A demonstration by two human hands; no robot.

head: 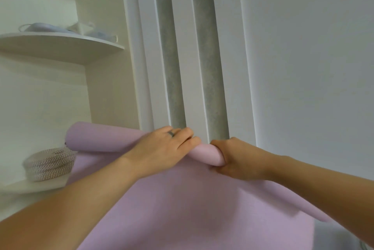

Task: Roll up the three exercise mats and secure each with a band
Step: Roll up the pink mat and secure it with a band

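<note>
A lilac exercise mat [166, 205] fills the lower middle of the head view, its far end curled into a roll [101, 138] that lies across from left to right. My left hand [166, 146], with a ring on one finger, lies over the top of the roll, fingers curled round it. At the roll's right end, my right hand [232, 158] grips from below and the side. No band is visible on the mat.
A spool of striped cord [48, 164] sits on a low white shelf at the left, touching the roll's left end. A rounded white shelf [60, 45] above holds white items. White door panels and grey strips [172, 67] stand straight ahead.
</note>
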